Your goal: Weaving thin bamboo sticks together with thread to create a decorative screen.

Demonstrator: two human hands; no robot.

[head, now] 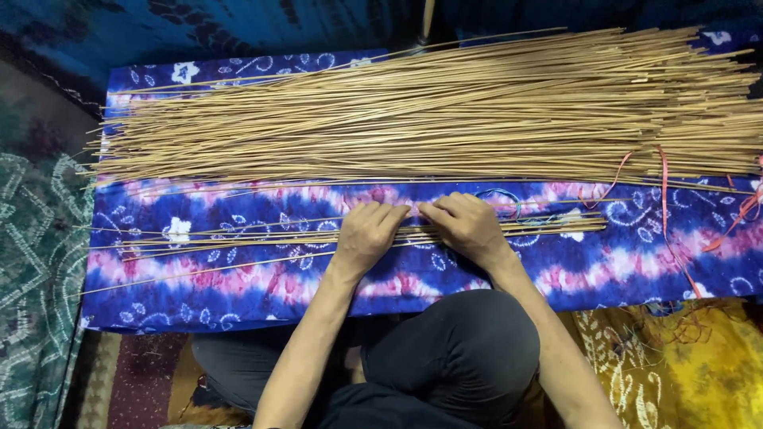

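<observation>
A big heap of long thin tan sticks (445, 111) lies across the far half of a blue, purple and pink patterned cloth (238, 286). Nearer me, a small row of several separate sticks (230, 235) stretches left to right. My left hand (367, 232) and my right hand (467, 224) rest palm down, side by side, on the middle of this small row, fingers bent over the sticks and fingertips almost touching. Whether the fingers pinch any stick is hidden.
An orange ribbon (664, 199) trails over the cloth at the right. My knee in dark trousers (453, 357) sits under the near edge. A green patterned mat (36, 262) lies at left, a yellow cloth (683, 365) at lower right.
</observation>
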